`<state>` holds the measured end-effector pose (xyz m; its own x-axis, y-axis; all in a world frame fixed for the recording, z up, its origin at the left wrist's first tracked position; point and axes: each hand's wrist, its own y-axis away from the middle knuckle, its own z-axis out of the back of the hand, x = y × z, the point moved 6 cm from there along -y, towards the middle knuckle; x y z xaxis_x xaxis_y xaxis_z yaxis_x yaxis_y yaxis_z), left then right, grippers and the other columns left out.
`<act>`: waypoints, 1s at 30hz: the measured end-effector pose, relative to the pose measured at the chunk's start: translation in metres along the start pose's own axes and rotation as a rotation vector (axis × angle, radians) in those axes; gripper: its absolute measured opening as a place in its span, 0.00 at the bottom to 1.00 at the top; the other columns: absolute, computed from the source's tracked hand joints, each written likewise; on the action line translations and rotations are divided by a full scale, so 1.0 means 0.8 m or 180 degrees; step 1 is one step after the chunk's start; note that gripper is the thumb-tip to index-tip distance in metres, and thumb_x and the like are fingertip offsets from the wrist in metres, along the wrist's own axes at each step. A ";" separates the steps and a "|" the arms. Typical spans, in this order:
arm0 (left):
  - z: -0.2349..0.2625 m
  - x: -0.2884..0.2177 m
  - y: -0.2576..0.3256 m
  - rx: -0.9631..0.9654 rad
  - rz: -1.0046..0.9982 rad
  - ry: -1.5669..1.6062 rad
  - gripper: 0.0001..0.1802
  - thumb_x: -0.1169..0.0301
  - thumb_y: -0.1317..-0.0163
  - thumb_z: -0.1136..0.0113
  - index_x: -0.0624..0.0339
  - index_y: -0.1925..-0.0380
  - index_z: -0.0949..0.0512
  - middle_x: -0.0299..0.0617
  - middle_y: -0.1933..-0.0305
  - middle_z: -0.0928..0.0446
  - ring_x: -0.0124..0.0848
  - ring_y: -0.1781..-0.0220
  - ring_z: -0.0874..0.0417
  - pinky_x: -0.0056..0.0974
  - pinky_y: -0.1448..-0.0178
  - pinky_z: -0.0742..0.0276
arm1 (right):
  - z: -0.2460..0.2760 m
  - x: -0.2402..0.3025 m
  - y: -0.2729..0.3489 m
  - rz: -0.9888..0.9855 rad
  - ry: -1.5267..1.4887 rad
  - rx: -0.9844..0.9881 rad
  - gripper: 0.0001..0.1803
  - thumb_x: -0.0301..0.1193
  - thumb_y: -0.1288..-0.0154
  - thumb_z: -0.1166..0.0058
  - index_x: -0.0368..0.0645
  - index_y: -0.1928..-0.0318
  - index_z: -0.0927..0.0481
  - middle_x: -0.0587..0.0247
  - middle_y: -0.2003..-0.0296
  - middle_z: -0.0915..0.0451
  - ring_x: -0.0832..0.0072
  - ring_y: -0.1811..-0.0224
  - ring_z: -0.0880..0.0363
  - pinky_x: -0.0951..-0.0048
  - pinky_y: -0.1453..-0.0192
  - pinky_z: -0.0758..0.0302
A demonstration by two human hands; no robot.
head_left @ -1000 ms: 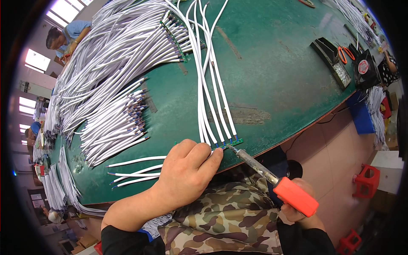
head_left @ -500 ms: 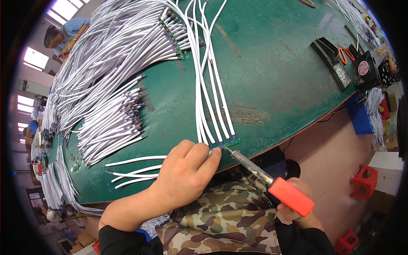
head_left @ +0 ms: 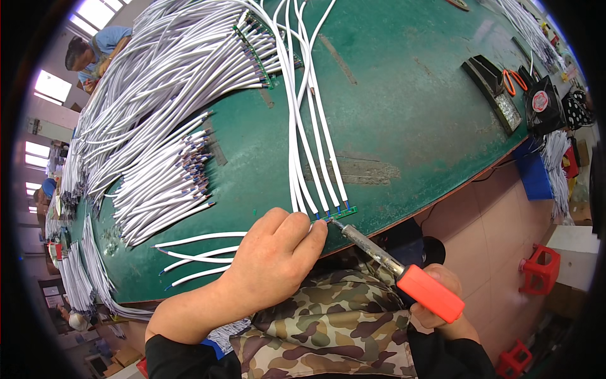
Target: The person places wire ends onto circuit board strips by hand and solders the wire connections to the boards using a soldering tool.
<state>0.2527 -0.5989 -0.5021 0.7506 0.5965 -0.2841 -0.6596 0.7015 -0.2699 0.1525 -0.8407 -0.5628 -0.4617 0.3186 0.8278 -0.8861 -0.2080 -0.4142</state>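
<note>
My left hand [head_left: 278, 256] is closed with its fingertips at the near left end of a green circuit board strip [head_left: 349, 211]. It pinches a white cable, most of which my fingers hide. Loose white cable ends with blue tips [head_left: 196, 244] stick out to the left of it. Several long white cables [head_left: 323, 158] run from the strip to the far side, their blue wires meeting it. In my right hand [head_left: 447, 278] is a red-handled soldering iron [head_left: 430, 293], its tip touching or very near the strip beside my left fingertips.
A large pile of white cables with green boards [head_left: 170, 69] covers the table's far left. Nearer lies a bundle of short white cables [head_left: 164, 189]. At right are a black holder [head_left: 492, 91], orange-handled scissors [head_left: 514, 81] and a small fan [head_left: 541, 103]. Another person [head_left: 104, 50] works at far left.
The soldering iron has shifted very slightly left with my right hand. The loose cable ends at left have moved a little. My left hand stays nearly in place.
</note>
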 end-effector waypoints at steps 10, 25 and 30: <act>0.000 0.000 -0.001 0.0083 0.0018 0.0037 0.21 0.83 0.56 0.36 0.67 0.57 0.19 0.43 0.67 0.29 0.40 0.68 0.28 0.41 0.64 0.29 | 0.003 0.003 -0.005 -0.0346 0.0043 0.0015 0.16 0.43 0.35 0.39 0.42 0.66 0.18 0.60 0.72 0.20 0.62 0.72 0.21 0.65 0.68 0.26; 0.002 0.008 -0.005 0.0100 -0.0022 0.0138 0.21 0.82 0.55 0.34 0.62 0.56 0.19 0.41 0.67 0.28 0.39 0.68 0.27 0.40 0.64 0.28 | 0.006 -0.014 0.023 0.0165 0.0052 0.0116 0.36 0.44 0.35 0.34 0.37 0.35 0.34 0.56 0.60 0.17 0.58 0.69 0.17 0.59 0.65 0.21; 0.005 0.011 -0.011 0.0284 -0.0101 0.0189 0.22 0.81 0.56 0.34 0.62 0.56 0.19 0.41 0.67 0.29 0.39 0.68 0.27 0.40 0.65 0.28 | 0.007 -0.010 0.015 0.0204 0.0110 0.0178 0.35 0.42 0.37 0.33 0.37 0.36 0.32 0.56 0.62 0.17 0.57 0.69 0.17 0.59 0.64 0.21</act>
<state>0.2654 -0.5982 -0.4990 0.7658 0.5511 -0.3314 -0.6275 0.7532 -0.1975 0.1460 -0.8506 -0.5723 -0.5193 0.3346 0.7863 -0.8515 -0.2801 -0.4432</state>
